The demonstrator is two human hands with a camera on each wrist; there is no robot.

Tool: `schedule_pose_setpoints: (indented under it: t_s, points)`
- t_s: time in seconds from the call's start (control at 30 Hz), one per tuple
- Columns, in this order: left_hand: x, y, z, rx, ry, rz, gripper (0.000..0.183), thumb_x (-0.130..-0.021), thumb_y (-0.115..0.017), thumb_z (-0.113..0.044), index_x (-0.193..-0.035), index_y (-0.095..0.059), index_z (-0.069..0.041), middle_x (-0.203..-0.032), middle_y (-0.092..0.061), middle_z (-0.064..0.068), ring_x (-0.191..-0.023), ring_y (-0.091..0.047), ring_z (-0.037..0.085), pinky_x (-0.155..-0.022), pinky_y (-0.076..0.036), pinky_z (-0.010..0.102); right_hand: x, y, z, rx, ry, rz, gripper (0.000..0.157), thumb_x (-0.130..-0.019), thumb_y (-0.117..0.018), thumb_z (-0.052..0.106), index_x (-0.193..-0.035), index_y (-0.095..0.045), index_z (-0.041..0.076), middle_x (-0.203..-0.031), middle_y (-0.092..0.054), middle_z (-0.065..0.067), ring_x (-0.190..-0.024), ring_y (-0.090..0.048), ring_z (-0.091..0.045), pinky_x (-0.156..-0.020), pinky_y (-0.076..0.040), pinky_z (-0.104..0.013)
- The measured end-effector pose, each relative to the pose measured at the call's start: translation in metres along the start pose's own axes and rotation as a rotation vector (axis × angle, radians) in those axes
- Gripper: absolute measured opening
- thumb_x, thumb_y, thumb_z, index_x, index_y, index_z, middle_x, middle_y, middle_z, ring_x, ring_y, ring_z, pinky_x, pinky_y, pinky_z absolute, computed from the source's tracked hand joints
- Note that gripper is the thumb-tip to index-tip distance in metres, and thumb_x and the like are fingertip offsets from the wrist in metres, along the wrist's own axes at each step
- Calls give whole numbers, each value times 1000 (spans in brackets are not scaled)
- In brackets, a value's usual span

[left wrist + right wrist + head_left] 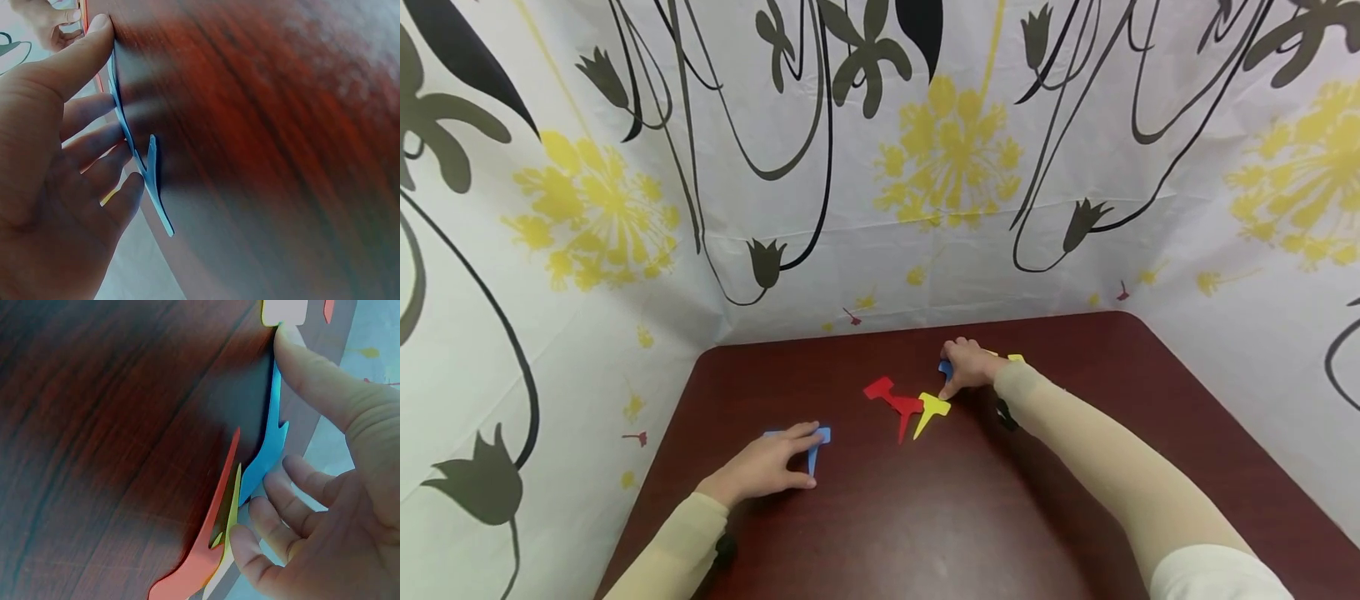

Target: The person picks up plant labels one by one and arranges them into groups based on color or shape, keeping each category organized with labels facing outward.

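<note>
T-shaped plastic plant labels in blue, red and yellow lie on the table. My left hand point(767, 465) rests over blue labels point(813, 461), thumb at a pointed tip and fingers across the heads. In the left wrist view, the blue labels point(127, 128) lie flat, partly overlapping, along the fingertips. Farther back, my right hand point(970, 367) spans one blue label point(270, 450), with the thumb at its tip and the fingers beside its head. Two red labels point(907, 406) and a yellow label point(933, 406) lie between the hands, the yellow one close to my right thumb.
More yellow labels point(1016, 357) show behind the right wrist, partly hidden by it. The dark red-brown table point(985, 517) has rounded far corners. A white floral-printed cloth point(865, 217) hangs around its back and sides.
</note>
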State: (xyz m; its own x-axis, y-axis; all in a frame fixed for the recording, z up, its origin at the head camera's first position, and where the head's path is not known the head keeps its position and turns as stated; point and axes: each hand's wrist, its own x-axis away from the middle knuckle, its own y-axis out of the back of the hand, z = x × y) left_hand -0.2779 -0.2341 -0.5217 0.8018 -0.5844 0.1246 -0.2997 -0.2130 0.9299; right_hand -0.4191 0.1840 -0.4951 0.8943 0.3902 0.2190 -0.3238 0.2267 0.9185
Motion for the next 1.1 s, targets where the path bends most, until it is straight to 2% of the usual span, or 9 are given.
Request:
schedule_pose_setpoints:
  t_s: [0.17,0.27,0.47,0.57,0.7,0.8,1.0,1.1]
  points:
    - [0,-1,-1,3,3,-10,79,-88,-73,-53,-155,-43,-23,-162,-32,1,-143,-40,30,-108,-40,54,-2,-1,1,10,-24,10,87,-74,-90,45,-136,-51,-3,-123,-51,-22,-113,-44,-39,-93,-45,-50]
    - [0,-2,-1,6,6,-6,79,-89,-72,-53,-155,-42,-23,-162,-31,0,-142,-40,29,-108,-40,54,-3,-1,2,3,-41,16,85,-74,-90,43,-135,-52,-3,-122,-51,-22,-113,-44,-40,-93,-44,-51]
    - [2,-4,0,5,4,-3,79,-89,-72,-54,-155,-42,-24,-162,-31,0,-142,-40,29,-108,-40,55,-4,-3,3,-125,-52,26,71,-79,-89,26,-131,-50,-2,-123,-42,-23,-107,-46,-34,-89,-47,-42]
    - [2,-3,1,5,-2,-11,79,-89,-72,-53,-155,-42,-24,-162,-32,0,-142,-40,29,-108,-40,54,-5,-3,3,-165,-40,17,69,-79,-89,21,-131,-50,-3,-125,-42,-23,-108,-47,-31,-89,-48,-40]
    - [0,0,0,3,-7,-19,78,-89,-73,-52,-155,-42,-23,-162,-32,1,-142,-41,30,-108,-40,55,-7,-3,-2,-172,-17,-51,64,-80,-88,20,-130,-56,-3,-126,-53,-20,-107,-52,-30,-90,-50,-41]
    - [0,0,0,-5,-3,-10,79,-89,-72,-53,-155,-42,-23,-162,-32,2,-142,-40,30,-108,-40,55,-6,-6,-8,-207,1,-115,54,-83,-85,17,-128,-61,-2,-124,-60,-19,-101,-58,-28,-85,-54,-40]
    - [1,0,-5,-2,-5,-13,77,-89,-74,-50,-154,-44,-20,-161,-34,4,-143,-39,30,-108,-40,54,-1,-11,-18,-383,-12,-187,41,-89,-78,9,-126,-64,-1,-123,-62,-19,-89,-63,-25,-65,-57,-35]
    - [1,0,-7,-2,-8,-27,76,-89,-75,-48,-153,-46,-19,-160,-37,4,-142,-41,31,-108,-40,54,1,-13,-20,-418,-14,-201,40,-89,-76,8,-126,-64,-2,-121,-62,-20,-88,-63,-25,-64,-57,-34]
